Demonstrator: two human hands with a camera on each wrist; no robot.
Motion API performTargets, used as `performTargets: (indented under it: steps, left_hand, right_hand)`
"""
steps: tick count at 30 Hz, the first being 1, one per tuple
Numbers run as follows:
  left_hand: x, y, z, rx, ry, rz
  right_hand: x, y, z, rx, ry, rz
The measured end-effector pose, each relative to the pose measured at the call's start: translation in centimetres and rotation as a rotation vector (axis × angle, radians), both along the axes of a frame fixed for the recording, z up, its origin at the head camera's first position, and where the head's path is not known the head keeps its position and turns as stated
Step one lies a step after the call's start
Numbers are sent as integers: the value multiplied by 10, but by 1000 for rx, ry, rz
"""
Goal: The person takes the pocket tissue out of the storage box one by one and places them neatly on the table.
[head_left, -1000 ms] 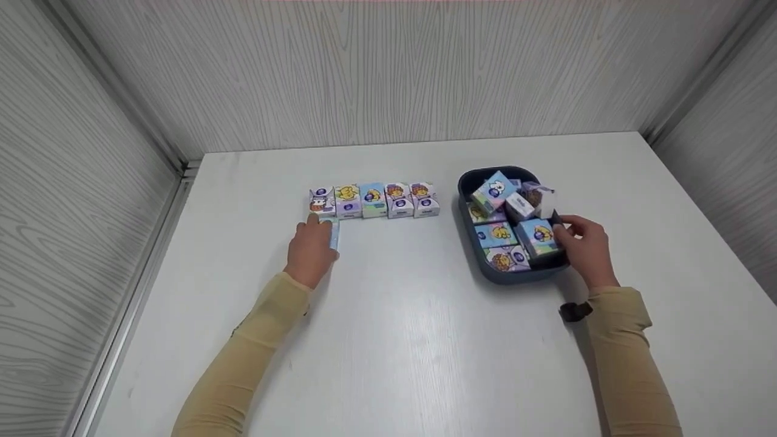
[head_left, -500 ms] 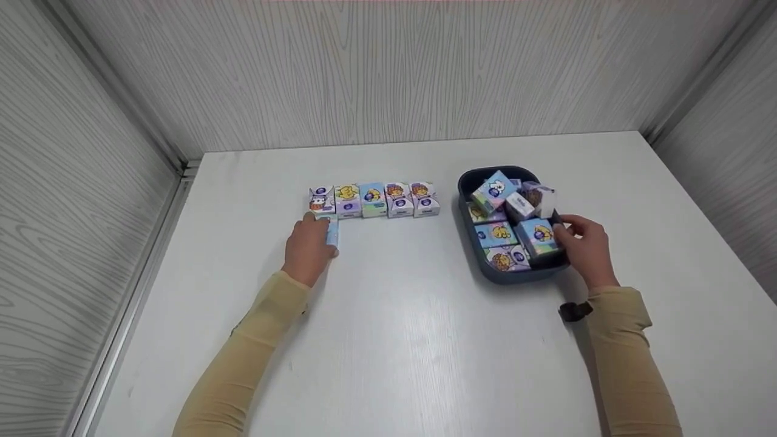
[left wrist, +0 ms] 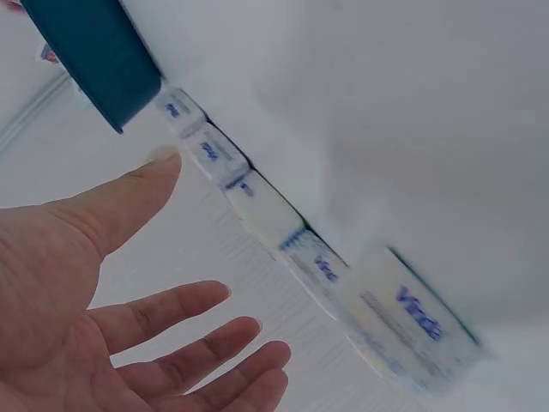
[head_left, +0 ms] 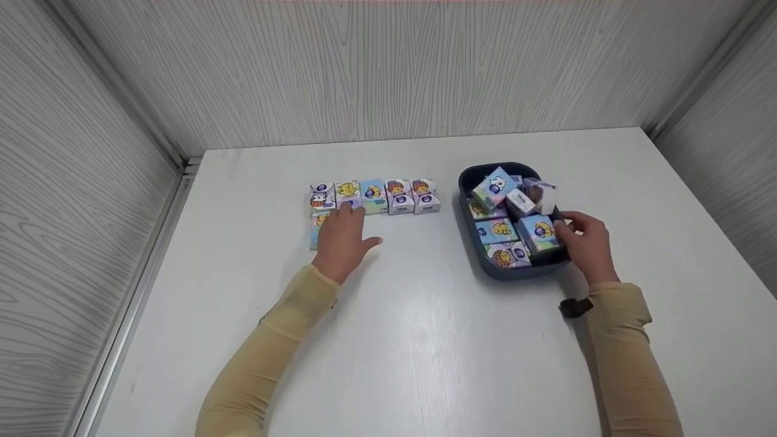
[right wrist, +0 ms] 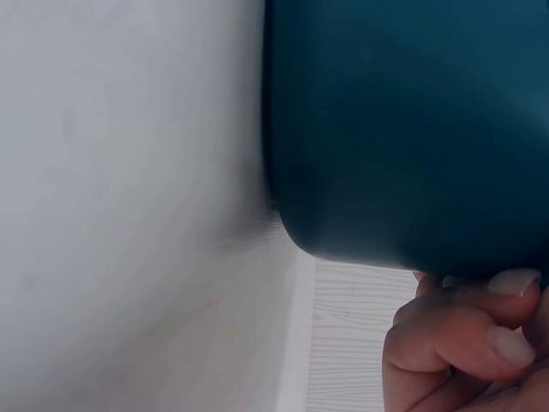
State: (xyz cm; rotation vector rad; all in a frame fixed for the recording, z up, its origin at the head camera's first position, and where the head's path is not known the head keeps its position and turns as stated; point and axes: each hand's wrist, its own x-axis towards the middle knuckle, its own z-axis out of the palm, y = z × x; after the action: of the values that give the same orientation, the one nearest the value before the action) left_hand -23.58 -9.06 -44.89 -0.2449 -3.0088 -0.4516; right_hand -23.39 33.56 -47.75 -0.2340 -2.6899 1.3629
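In the head view my left hand (head_left: 343,247) is over the table with its fingers spread and nothing held. Left of it, partly covered, lies a blue tissue pack (head_left: 317,232), just in front of the left end of a row of several small tissue packs (head_left: 374,197). The left wrist view shows the same hand (left wrist: 129,300) apart from packs marked with blue lettering (left wrist: 420,322). My right hand (head_left: 586,247) grips the right rim of a dark blue bin (head_left: 507,274) between thumb and fingers. Several more tissue packs (head_left: 498,232) lie jumbled inside the bin.
The white table (head_left: 413,340) runs back to a wood-grain panel (head_left: 394,73), with similar panels at left and right. A black strap piece (head_left: 575,308) is at the right wrist.
My left hand has let go of the blue tissue pack, leaving it in front of the row, and has moved right with fingers spreading. The right hand stays on the bin.
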Motion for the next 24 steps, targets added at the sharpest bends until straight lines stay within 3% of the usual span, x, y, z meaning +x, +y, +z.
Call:
performTargets:
  steps: [7,14,21,24]
  left_hand:
    - [-5,57,13,63,16,-117]
    - [-18,105,11,35,114,-242]
    - [-37,142,8,70,239,-277]
    - [-43,155,7,84,243,-283]
  right_hand:
    - [-1,0,3,-14,-21,-10]
    - [0,-1,2,0,-4,6]
    - [-1,0,1,7,11,3]
    - [-2,0,0,26,34,10]
